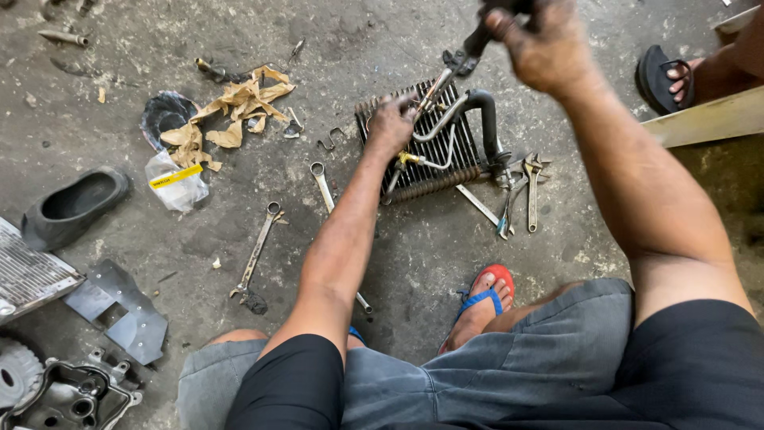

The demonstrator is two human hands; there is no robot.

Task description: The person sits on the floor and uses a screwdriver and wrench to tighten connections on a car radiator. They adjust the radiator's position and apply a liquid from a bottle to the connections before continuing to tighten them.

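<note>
A small finned metal coil (446, 155) with bent pipes and a black hose lies on the concrete floor in front of me. My left hand (391, 123) rests on its upper left corner, fingers curled by a pipe fitting. My right hand (545, 44) is raised above the coil's far edge, closed around the dark handle of a tool (469, 48) whose tip points down at the fitting. My foot in a red and blue sandal (485, 299) is just below the coil.
Two wrenches (259, 248) lie left of my arm, more wrenches and pliers (525, 187) right of the coil. Torn brown paper (231, 107), a plastic bag (177, 181), a black shoe (73, 203), metal parts at bottom left. Another person's sandalled foot (676, 76) top right.
</note>
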